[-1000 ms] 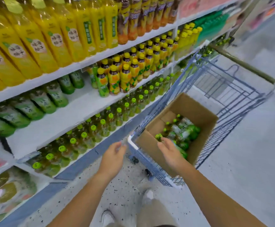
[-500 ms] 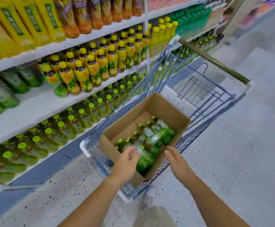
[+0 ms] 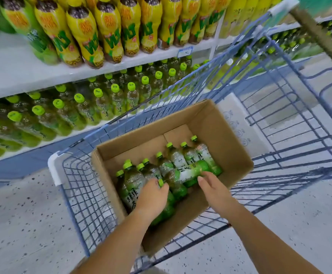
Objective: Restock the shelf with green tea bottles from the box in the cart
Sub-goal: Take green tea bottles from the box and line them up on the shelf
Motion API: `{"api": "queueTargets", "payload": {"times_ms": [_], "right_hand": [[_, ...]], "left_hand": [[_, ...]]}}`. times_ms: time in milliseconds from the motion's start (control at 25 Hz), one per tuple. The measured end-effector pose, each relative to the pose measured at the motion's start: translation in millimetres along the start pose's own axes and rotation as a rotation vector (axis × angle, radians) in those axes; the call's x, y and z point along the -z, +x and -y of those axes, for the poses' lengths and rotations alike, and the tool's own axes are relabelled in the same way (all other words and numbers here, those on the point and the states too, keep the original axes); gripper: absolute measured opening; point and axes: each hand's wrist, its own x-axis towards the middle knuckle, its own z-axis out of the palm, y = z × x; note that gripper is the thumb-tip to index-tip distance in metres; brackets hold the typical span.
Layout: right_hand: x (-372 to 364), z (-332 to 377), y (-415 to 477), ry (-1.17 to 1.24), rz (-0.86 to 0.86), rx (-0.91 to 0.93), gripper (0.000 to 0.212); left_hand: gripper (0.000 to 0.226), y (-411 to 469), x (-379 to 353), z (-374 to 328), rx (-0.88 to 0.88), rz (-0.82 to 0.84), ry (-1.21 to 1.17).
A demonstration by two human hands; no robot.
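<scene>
Head view: box sits in blue cart. It holds green tea bottles, and top bottle lies crosswise over them. Left hand pinches its neck, cap showing between fingers. Right hand has fingers curled on its base end. Shelf on left: shelved green-capped bottles on low tier, yellow bottles above.

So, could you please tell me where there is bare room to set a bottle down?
Bare: the box floor beyond the caps; the shelf board left of the yellow bottles. Crowded: the shelved green bottles and the box's near end.
</scene>
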Motion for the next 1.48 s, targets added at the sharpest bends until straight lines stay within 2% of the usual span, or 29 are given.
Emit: {"api": "queueTargets", "payload": {"times_ms": [80, 200, 280, 360, 400, 480, 600, 720, 800, 920, 1080, 1200, 1280, 1360, 1440, 1480], "right_hand": [[1, -6, 38, -0.123, 0.031, 0.003, 0.060], [-5, -13, 86, -0.248, 0.110, -0.024, 0.061], [-11, -19, 110, -0.407, 0.139, 0.008, 0.065], [-20, -25, 131, -0.701, 0.122, 0.111, 0.071], [-24, -26, 137, -0.836, 0.114, 0.154, 0.073], [-36, -27, 148, -1.018, 0.081, 0.191, 0.076], [-47, -30, 161, -1.082, 0.042, 0.217, 0.073], [-41, -28, 168, -1.065, 0.090, 0.209, 0.075], [-34, -25, 165, -0.865, 0.149, 0.103, 0.085], [-26, -23, 147, -0.351, 0.193, -0.081, 0.091], [-33, -14, 117, 0.212, 0.228, -0.192, 0.062], [-39, -6, 86, 0.573, 0.186, -0.257, 0.060], [-39, 3, 58, 0.738, 0.131, -0.279, 0.062], [-34, 19, 24, 0.829, 0.094, -0.257, 0.073], [-29, 33, -4, 0.799, 0.056, -0.203, 0.088], [-26, 41, -21, 0.798, 0.041, -0.151, 0.080]], "left_hand": [[0.061, 5, 5, 7, -0.003, -0.107, 0.009], [0.061, 8, 13, 26, 0.090, -0.284, 0.036], [0.066, 16, 9, 38, 0.272, -0.234, -0.044], [0.071, 30, -3, 48, 0.435, -0.127, -0.227], [0.068, 35, -8, 49, 0.471, -0.111, -0.260], [0.067, 46, -17, 54, 0.505, -0.181, -0.269], [0.067, 58, -24, 60, 0.511, -0.324, -0.394], [0.047, 65, -28, 73, 0.458, -0.378, -0.475], [0.032, 65, -28, 76, 0.410, -0.359, -0.508], [0.039, 60, -26, 68, 0.380, -0.301, -0.575], [0.040, 53, -17, 56, 0.292, -0.211, -0.555], [0.047, 36, -1, 36, 0.224, -0.167, -0.502], [0.051, 19, 12, 21, 0.171, -0.138, -0.435], [0.052, -4, 29, 5, 0.101, -0.107, -0.366], [0.054, -28, 47, -10, 0.051, -0.076, -0.336], [0.054, -41, 57, -17, 0.025, -0.058, -0.331]]}}
